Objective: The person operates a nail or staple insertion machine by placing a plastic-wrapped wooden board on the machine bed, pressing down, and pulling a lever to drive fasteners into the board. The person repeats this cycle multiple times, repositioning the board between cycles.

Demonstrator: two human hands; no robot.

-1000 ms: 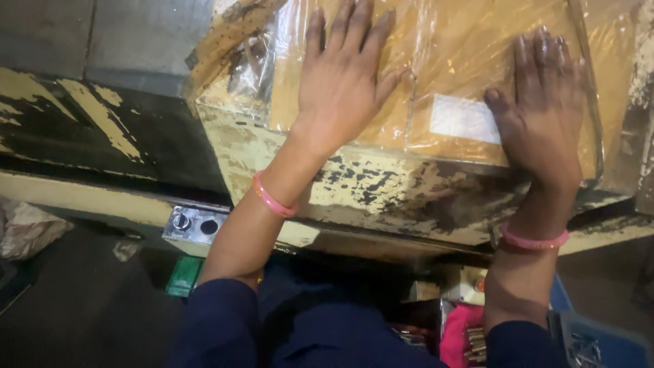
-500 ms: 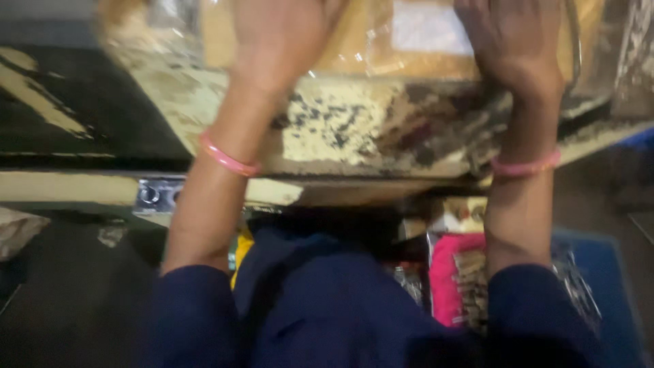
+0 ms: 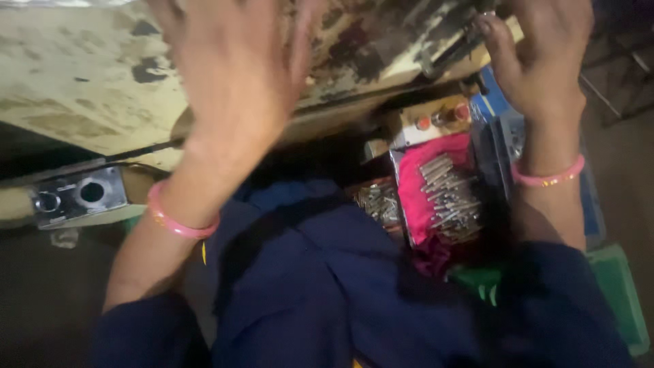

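Left hand (image 3: 238, 75), fingers spread, hovers blurred over the worn desk (image 3: 75, 75). Right hand (image 3: 538, 54), loosely open, is at the desk edge above a tray of pins (image 3: 443, 197).

We see a cream counter (image 3: 82, 82) mottled with black patches where paint has worn off. Below its edge, silvery metal pins (image 3: 446, 197) lie on a bright pink cloth (image 3: 415, 187). We wear pink bangles (image 3: 178, 225) and dark navy sleeves (image 3: 327, 300).
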